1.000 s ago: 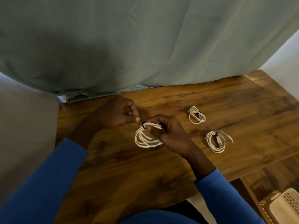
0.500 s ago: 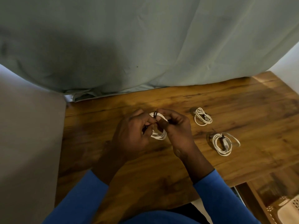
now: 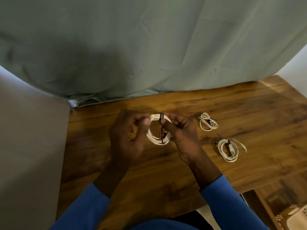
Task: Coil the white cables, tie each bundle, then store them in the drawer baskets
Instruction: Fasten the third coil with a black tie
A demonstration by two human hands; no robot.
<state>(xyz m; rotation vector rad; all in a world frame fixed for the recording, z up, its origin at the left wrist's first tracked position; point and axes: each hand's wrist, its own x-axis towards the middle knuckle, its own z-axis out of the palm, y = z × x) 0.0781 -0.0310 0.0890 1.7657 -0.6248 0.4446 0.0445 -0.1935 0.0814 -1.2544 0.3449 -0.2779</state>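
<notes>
A coiled white cable point(image 3: 157, 138) is held just above the wooden table point(image 3: 257, 105), between both hands. A black tie point(image 3: 161, 123) wraps its top and hangs down across the coil. My left hand point(image 3: 127, 138) grips the coil's left side. My right hand point(image 3: 181, 131) pinches the coil at the tie with thumb and forefinger. Two more coiled white cables lie on the table to the right: a small bundle point(image 3: 208, 124) farther back and a bigger bundle point(image 3: 230, 150) with a dark tie nearer to me.
A grey-green cloth point(image 3: 149, 47) hangs along the table's back edge. A pale surface point(image 3: 29, 146) borders the table on the left. At the bottom right, a white perforated basket point(image 3: 297, 219) sits in an open wooden drawer.
My hands have parted a little, so the coil and its black tie now show between them. A second ago my left hand was off to the left of the coil.
</notes>
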